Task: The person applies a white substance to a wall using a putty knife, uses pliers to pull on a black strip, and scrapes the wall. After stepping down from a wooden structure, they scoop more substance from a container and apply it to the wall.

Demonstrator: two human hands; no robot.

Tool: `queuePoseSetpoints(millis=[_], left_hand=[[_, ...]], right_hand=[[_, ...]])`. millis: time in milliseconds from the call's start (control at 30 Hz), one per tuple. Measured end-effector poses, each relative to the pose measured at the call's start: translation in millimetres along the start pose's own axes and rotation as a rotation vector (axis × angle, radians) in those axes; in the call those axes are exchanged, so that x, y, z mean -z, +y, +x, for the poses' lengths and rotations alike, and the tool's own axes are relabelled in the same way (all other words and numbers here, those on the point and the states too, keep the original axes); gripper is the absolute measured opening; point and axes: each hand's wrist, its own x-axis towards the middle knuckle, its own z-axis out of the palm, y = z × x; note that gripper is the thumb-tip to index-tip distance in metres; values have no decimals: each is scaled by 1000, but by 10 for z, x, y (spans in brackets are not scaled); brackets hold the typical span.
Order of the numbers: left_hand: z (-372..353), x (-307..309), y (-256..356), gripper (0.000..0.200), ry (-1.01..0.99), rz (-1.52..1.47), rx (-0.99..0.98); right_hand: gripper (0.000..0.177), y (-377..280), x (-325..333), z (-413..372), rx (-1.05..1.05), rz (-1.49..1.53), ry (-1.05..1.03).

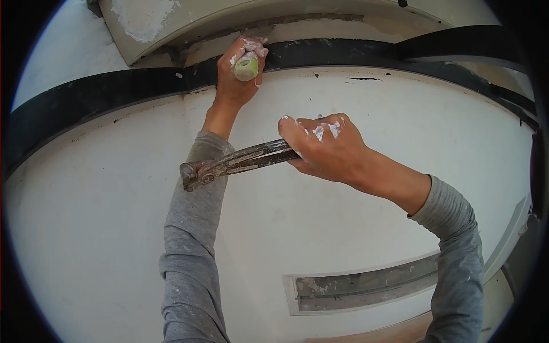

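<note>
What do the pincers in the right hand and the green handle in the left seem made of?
Pincers: probably steel, dull and worn, with brownish, rust-like grime around the joint. Green handle: likely plastic with a smooth finish, judging by its rounded end and fairly even colour; painted wood is possible.

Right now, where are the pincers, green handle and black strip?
Pincers [243, 155]: head view, upper handle.
Green handle [246, 70]: head view, butt end.
Black strip [331, 54]: head view, middle stretch.

Pincers [246, 154] hidden at handle ends by right hand's [330, 146] fingers, green-ended tool [246, 70] mostly covered by left hand's [231, 74], sleeves [191, 251] cropped below.
</note>
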Motion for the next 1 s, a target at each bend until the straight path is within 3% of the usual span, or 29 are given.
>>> queuePoseSetpoints(millis=[167,267,367,433,467,533,700,767,800,833,900,933,1000], left_hand=[[12,-9,-5,9,-23,-24,-47],[15,-1,51,10,-34,-74,23],[29,4,55,16,-11,-10,-1],[21,11,39,16,-28,4,-6],[27,10,32,16,-27,4,-5],[36,-19,13,14,8,53,-105],[34,8,79,10,-15,-5,50],[63,-4,52,11,-8,-224,75],[81,11,50,11,-7,-223,72],[100,22,54,11,-9,-84,38],[78,-15,57,11,-16,45,17],[77,-19,39,12,-26,-17,15],[156,51,-30,12,-17,-109,15]], right_hand=[[43,70,72,-128,-3,-20,-85],[43,95,120,-87,-55,19,-88],[41,87,102,23,-58,31,-38],[38,154,-2,87,50,41,216],[38,257,-86,155,50,41,214],[36,480,-220,275,-198,-238,41],[35,164,-62,219,-209,-107,-42],[33,97,-30,229,-56,27,223],[33,207,-96,236,103,71,369],[33,377,-180,297,102,68,369],[34,592,-218,412,-196,-257,-21],[38,527,-230,405,-285,-175,-112],[38,417,-191,422,-222,-166,-61]])
